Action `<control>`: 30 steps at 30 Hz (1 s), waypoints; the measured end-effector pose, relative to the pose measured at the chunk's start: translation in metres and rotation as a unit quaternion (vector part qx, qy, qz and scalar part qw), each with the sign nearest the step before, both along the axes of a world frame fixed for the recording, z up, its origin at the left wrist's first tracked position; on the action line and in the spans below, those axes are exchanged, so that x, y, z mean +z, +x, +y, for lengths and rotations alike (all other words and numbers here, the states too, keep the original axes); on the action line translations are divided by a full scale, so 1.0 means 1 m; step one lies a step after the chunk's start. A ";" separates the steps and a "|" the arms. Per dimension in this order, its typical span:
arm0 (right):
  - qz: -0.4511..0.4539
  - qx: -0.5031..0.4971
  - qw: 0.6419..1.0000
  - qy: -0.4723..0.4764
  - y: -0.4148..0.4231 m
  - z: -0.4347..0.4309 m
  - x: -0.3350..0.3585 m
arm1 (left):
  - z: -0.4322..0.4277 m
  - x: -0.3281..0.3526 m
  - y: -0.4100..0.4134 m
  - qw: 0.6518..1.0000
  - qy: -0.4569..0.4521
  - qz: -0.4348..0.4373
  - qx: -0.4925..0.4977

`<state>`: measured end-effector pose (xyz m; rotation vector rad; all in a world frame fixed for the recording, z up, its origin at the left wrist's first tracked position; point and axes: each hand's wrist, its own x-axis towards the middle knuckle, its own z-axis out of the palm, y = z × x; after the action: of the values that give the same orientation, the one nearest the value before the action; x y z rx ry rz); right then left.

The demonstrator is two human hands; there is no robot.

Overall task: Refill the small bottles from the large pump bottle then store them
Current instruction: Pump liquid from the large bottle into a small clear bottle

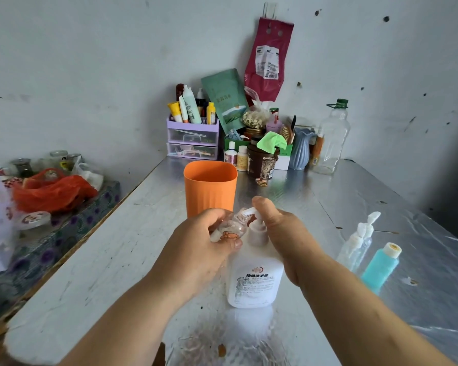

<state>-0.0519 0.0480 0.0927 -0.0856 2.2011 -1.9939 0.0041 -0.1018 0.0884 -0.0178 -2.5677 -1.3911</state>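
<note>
Small clear bottle [232, 228] tilted, neck against pump head [249, 212] of white large pump bottle [254, 278]. Left grip [196, 249] curled round it; right grip [283, 233] clasping pump head, thumb atop.

White pump bottle [254, 281] upright, clear small bottle [232, 227] tilted at its nozzle, teal bottle [380, 266] nearby

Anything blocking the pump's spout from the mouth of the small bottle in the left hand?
Nothing visible does. The left hand grips the small clear bottle tilted, its neck meeting the spout of the large pump bottle. The right hand presses the pump head from above.
</note>
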 end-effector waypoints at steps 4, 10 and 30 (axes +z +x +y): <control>0.008 -0.011 1.000 0.019 -0.003 -0.002 -0.007 | -0.002 -0.005 -0.003 1.000 -0.005 -0.008 0.000; -0.021 -0.002 1.000 0.023 0.002 -0.003 0.000 | -0.001 -0.001 -0.001 1.000 -0.001 -0.008 -0.003; 0.016 -0.037 0.997 0.068 0.005 -0.004 0.010 | -0.001 -0.001 -0.002 1.000 -0.001 0.007 -0.001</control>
<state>-0.0470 0.0440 0.1023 -0.0173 2.3862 -1.8848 0.0025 -0.1024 0.0872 -0.0316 -2.5578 -1.3853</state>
